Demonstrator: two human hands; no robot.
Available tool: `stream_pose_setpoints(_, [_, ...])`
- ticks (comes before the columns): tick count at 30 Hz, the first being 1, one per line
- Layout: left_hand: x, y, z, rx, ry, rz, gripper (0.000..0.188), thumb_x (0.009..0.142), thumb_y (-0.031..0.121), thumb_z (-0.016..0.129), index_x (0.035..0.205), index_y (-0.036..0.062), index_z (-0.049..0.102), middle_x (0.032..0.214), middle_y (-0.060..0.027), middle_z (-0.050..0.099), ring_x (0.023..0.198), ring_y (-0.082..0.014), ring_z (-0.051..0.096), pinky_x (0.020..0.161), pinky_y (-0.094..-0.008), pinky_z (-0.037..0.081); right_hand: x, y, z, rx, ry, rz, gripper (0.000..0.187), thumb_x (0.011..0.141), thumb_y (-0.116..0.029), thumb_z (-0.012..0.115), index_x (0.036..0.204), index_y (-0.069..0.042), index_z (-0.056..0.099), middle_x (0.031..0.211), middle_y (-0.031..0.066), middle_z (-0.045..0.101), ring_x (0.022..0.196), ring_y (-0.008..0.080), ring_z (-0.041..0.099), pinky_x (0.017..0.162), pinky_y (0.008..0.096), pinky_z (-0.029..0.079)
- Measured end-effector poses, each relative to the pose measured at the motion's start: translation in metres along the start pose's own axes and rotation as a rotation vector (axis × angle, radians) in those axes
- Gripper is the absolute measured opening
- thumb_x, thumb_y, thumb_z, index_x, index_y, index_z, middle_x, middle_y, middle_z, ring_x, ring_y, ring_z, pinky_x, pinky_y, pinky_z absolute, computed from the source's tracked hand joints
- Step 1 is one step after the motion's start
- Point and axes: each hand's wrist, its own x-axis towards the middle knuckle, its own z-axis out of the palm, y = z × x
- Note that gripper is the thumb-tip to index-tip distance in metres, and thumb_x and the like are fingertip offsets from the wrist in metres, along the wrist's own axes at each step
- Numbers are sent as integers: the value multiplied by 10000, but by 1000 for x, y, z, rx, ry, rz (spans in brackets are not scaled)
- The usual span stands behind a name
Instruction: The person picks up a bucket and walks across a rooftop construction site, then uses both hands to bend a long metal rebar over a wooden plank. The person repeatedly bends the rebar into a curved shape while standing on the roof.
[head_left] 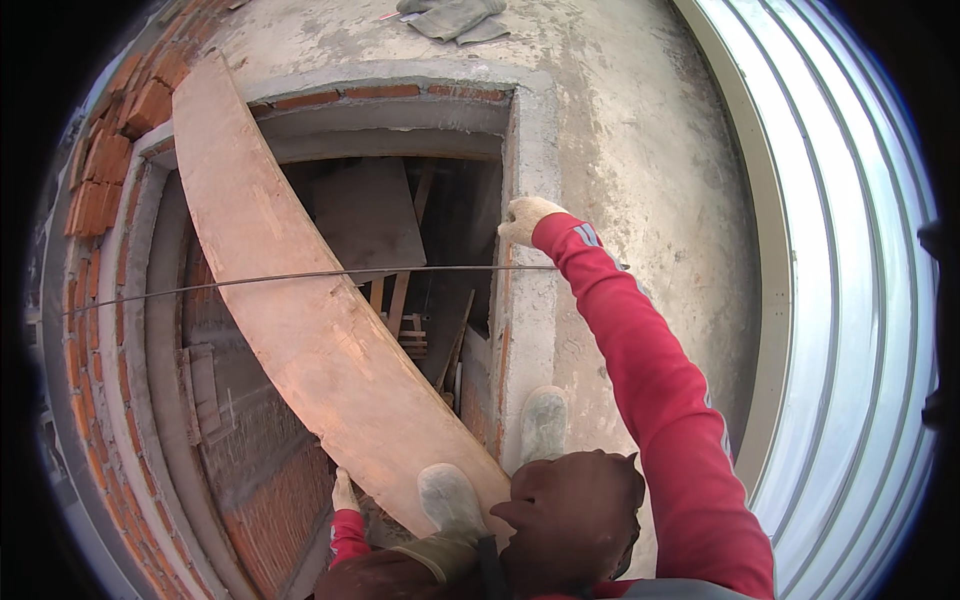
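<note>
A long wooden plank (290, 300) slants across a rectangular opening, from its far left corner down to my feet. My left hand (343, 492), in a pale glove, is beside the plank's left edge near my left boot; its fingers are mostly hidden. My right hand (528, 220), also gloved, is closed with the fingers curled in, over the opening's right-hand ledge (535, 320). What it holds, if anything, is hidden. A thin metal rod (420, 268) runs crosswise over the plank and opening, its right end passing near my right forearm.
My left boot (447, 492) stands on the plank, my right boot (544, 425) on the ledge. Boards (400, 310) lie deep in the opening. Stacked bricks (105, 165) line the far left. A grey cloth (455, 18) lies on the concrete; corrugated sheeting (850, 300) borders the right.
</note>
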Motion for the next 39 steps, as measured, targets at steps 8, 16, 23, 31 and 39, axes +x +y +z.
stream_pose_setpoints(8, [-15,40,-6,604,292,106,550,898,481,543,1106,-24,612,969,-123,654,763,-185,595,698,-318,480,18,-37,89,-72,39,-105,637,852,-604,513,1175,-57,568,1182,155,587,1130,314,543,924,433,456])
stream_pose_setpoints(16, [-20,140,-34,-39,365,96,453,867,470,578,1091,77,553,869,-84,603,685,-209,602,537,-329,471,20,-53,103,231,-96,-164,570,905,-541,454,927,-10,660,930,221,656,935,381,622,824,447,476])
stream_pose_setpoints(23, [-17,280,59,-366,-194,274,745,884,587,505,1369,42,354,1283,-221,474,974,-333,597,790,-424,517,-109,-63,38,383,-130,-416,407,919,-379,514,915,2,658,798,166,662,749,314,646,712,392,496])
stream_pose_setpoints(31, [-26,382,92,-899,-350,265,415,836,538,615,802,136,514,843,-132,622,823,-389,615,709,-507,506,-175,-135,-24,248,-781,-132,452,914,-408,527,899,24,656,692,118,647,597,179,632,546,306,513])
stream_pose_setpoints(39, [3,435,75,-959,357,257,265,866,366,584,749,130,557,599,-44,515,547,-228,534,520,-415,429,-178,-201,-27,12,-777,-131,502,873,-473,558,908,19,649,676,126,637,575,234,657,537,340,528])
